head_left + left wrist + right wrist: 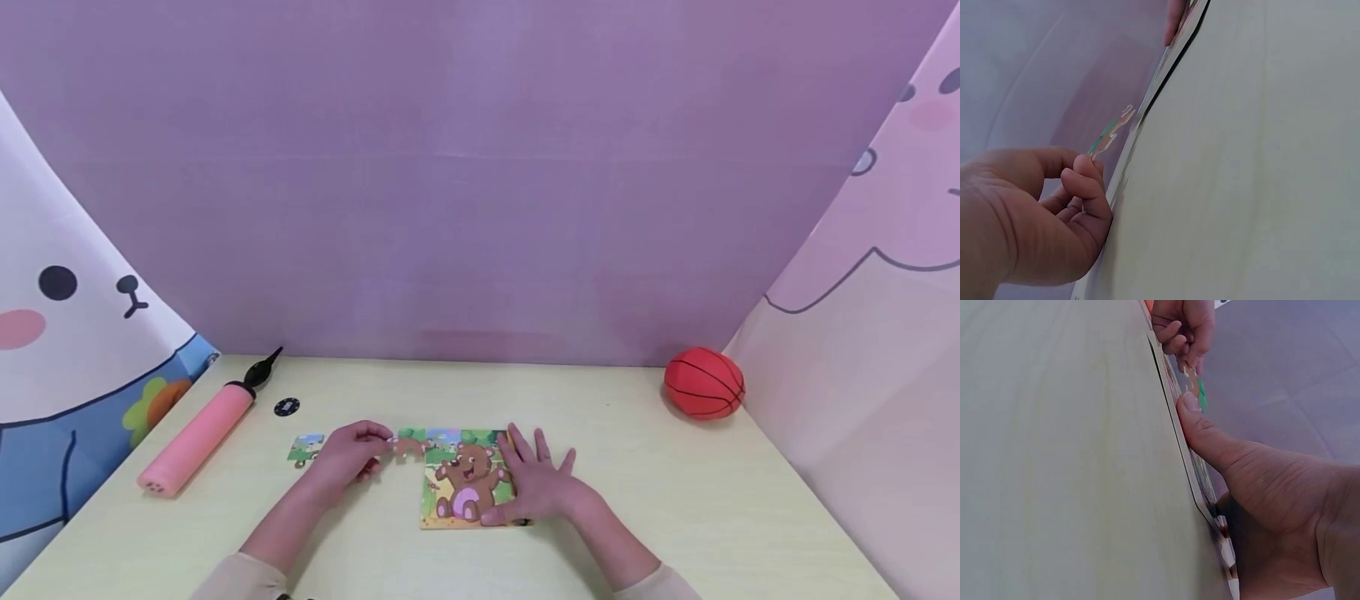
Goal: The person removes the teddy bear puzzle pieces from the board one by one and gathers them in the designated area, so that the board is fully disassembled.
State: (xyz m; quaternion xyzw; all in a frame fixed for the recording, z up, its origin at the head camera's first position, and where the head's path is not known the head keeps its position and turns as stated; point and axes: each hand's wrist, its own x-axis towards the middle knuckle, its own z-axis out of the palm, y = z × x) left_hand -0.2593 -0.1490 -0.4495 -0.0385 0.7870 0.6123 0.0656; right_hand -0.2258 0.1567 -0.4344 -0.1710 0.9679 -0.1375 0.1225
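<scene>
My left hand (348,454) pinches a puzzle piece (409,444) between thumb and fingertips. Brown and green show on the piece, which is tilted up off the table in the left wrist view. Its far end overlaps the upper left edge of a square bear jigsaw puzzle (467,483) in the head view. Across the right side of that puzzle rests my right hand (538,485), fingers spread, with the thumb (1200,428) lying along the near edge. The palm and fingers hide the puzzle's right part. Another puzzle piece (305,447) lies just left of my left hand.
A pink hand pump (198,437) with a black nozzle lies at the table's left. Near it is a small black disc (287,407). At the back right sits a red ball (704,383) with black lines. A purple curtain (450,183) borders the table's back edge.
</scene>
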